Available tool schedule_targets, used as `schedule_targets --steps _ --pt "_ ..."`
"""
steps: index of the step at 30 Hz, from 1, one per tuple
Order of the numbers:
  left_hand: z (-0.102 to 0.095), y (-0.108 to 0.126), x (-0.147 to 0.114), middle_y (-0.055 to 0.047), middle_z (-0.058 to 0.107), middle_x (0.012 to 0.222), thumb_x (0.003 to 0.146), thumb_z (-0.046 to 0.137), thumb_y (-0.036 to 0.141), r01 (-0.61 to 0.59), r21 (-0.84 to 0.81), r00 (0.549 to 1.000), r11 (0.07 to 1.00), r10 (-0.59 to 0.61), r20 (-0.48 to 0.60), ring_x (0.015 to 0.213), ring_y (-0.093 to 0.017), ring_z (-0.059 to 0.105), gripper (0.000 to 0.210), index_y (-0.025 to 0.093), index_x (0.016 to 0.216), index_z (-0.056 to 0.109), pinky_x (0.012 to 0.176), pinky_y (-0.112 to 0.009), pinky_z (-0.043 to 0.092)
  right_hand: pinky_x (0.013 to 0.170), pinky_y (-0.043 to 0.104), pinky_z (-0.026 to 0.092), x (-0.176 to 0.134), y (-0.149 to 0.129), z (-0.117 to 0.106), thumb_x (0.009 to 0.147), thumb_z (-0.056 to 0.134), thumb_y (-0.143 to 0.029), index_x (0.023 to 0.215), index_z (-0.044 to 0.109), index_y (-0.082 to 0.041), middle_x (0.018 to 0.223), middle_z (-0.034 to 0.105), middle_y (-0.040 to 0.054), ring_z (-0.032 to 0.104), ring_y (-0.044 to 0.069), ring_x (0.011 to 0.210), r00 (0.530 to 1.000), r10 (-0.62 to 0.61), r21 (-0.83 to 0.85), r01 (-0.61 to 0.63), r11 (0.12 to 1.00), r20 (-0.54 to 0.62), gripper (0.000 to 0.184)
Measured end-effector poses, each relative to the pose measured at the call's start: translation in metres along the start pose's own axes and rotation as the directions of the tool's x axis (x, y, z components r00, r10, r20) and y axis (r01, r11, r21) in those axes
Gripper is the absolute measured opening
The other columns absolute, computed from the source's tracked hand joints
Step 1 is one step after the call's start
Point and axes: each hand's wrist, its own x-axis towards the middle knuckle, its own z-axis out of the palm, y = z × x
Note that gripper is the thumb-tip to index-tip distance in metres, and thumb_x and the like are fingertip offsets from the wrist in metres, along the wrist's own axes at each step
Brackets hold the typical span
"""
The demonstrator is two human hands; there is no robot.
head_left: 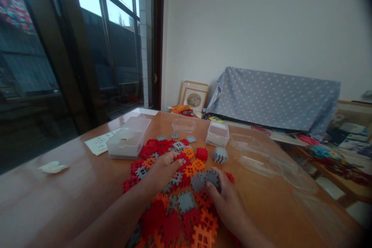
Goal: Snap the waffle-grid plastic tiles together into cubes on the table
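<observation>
My left hand (164, 167) reaches over a loose pile of interlocking plastic tiles. Its thumb and fingers close on a red interlocking tile (183, 159) at the far side of the hand. In my right hand (228, 195) is a short stack of grey interlocking tiles (212, 178), pinched between thumb and fingers. Touching or just beside that stack is another grey tile (198, 182). Red, orange and grey tiles lie under and around both hands, such as a flat grey tile (186, 202) and an orange window tile (203, 236).
Beyond my right hand stand a grey tile stack (220, 155) and a red stack (202, 154). A clear plastic box (125, 144), a lidded white box (217, 134) and clear lids (261, 162) surround the pile. Crumpled tissue (53, 167) and a paper sheet (100, 143) lie left.
</observation>
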Motion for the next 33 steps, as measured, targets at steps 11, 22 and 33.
schedule_targets --steps 11,22,33 --pt "0.011 -0.001 -0.005 -0.001 0.068 0.084 0.078 0.062 0.023 0.130 -0.274 0.975 0.953 -0.072 0.212 0.066 -0.012 0.057 0.033 0.017 0.110 0.055 0.060 -0.023 0.042 0.075 0.034 0.054 -0.008 -0.010 -0.007 0.095 0.056 -0.034 0.133 0.060 -0.029 0.110 0.070 0.0058 0.066 0.021 0.083 0.973 -0.199 -0.010 0.202 0.979 0.119 0.038" --pt "0.018 -0.002 -0.014 0.000 0.068 0.087 0.078 0.069 0.027 0.206 -0.289 0.928 0.935 -0.092 0.361 0.061 -0.009 0.054 0.047 0.021 0.124 0.062 0.057 -0.021 0.037 0.099 0.041 0.049 -0.010 -0.019 -0.008 0.087 0.062 -0.019 0.142 0.049 -0.030 0.131 0.060 0.0072 0.059 0.024 0.115 0.917 -0.367 -0.062 0.380 0.923 0.155 0.057" --pt "0.021 0.010 -0.016 -0.004 0.070 0.091 0.082 0.063 0.024 0.313 -0.492 0.920 0.813 -0.130 0.370 0.074 -0.013 0.063 0.032 0.021 0.112 0.053 0.068 -0.025 0.045 0.078 0.035 0.051 -0.010 -0.026 -0.008 0.089 0.061 -0.020 0.127 0.060 -0.026 0.099 0.064 0.0049 0.062 0.020 0.086 0.946 -0.311 -0.086 0.319 0.944 0.097 0.039"
